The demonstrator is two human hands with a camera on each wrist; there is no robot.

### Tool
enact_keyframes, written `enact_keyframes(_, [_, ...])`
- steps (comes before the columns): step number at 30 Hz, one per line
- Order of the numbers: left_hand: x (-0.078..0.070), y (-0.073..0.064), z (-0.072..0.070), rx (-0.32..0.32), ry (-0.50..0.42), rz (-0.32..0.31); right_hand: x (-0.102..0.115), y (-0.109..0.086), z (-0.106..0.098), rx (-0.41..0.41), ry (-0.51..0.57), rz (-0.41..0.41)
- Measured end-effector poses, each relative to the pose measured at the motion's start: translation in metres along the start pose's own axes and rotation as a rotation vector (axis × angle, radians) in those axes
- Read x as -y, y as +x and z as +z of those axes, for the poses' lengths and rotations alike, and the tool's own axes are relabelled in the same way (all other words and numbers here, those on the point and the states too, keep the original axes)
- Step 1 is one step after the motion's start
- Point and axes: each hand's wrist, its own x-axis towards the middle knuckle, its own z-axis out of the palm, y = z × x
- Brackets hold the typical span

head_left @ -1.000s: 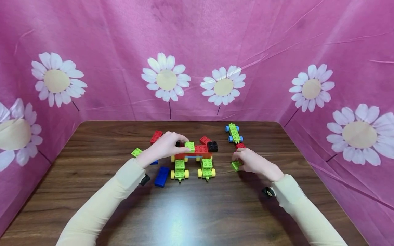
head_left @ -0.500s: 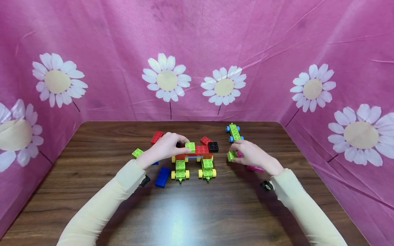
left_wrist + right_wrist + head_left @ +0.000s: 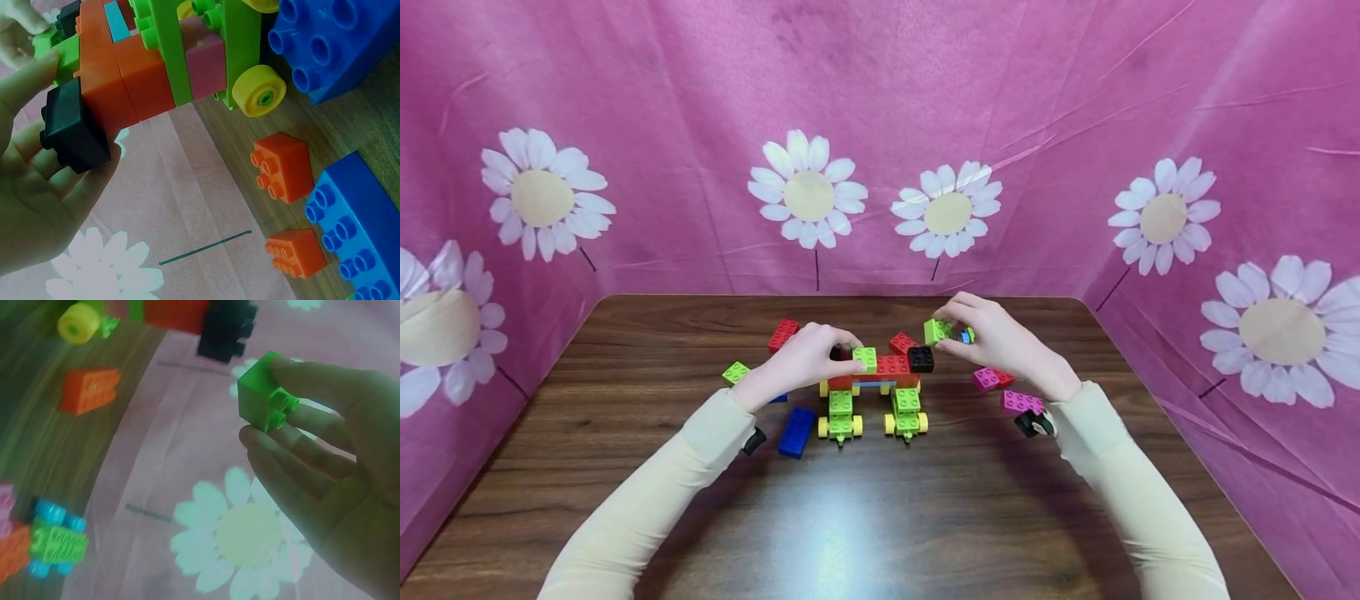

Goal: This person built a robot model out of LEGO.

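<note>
Red and long, the build (image 3: 892,367) stands on two green wheeled bases (image 3: 841,427) with yellow wheels (image 3: 889,424), on the wooden bench (image 3: 925,517). Two black bricks (image 3: 921,359) cap its ends and one lime brick (image 3: 864,358) sits on top. The left hand (image 3: 805,357) grips the build's left end, thumb on the lime brick, fingers curled round the black brick there, a hold plain only from the left wrist. That view also shows one pink block (image 3: 205,59) set in the build's underside. Near the build's right end, raised, the right hand (image 3: 992,332) pinches one green brick (image 3: 935,332) between thumb and fingers; the right wrist view shows it apart from the build. Left of the build lie one pale green brick (image 3: 735,372), two blue bricks (image 3: 796,432) and two red bricks (image 3: 284,167), only one of which shows in the head view. One lone red brick (image 3: 900,342) lies behind the build; right of it are two pink bricks (image 3: 1022,402) and a partly covered red brick (image 3: 1004,378). Also right of the build, one blue-wheeled base (image 3: 59,542), mostly hidden from the head camera, shows clearly from the right wrist. Behind the build hangs pink cloth (image 3: 880,75) with six daisies (image 3: 808,196).
</note>
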Motion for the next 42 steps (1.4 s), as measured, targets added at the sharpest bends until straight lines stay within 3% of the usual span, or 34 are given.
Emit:
enact_keyframes(8, [0.000, 0.000, 0.001, -0.005, 0.006, 0.006, 0.019, 0.021, 0.008, 0.036, 0.043, -0.075])
enact_keyframes(16, [0.002, 0.002, 0.001, -0.006, 0.013, 0.015, 0.033, 0.034, 0.022, 0.128, 0.042, -0.133])
enact_keyframes(30, [0.001, 0.001, 0.001, -0.003, 0.019, 0.011, 0.043, 0.036, 0.033, 0.209, -0.038, -0.151])
enact_keyframes(42, [0.000, 0.001, 0.001, -0.001, 0.024, -0.001, 0.044, 0.036, 0.034, 0.192, -0.026, -0.135])
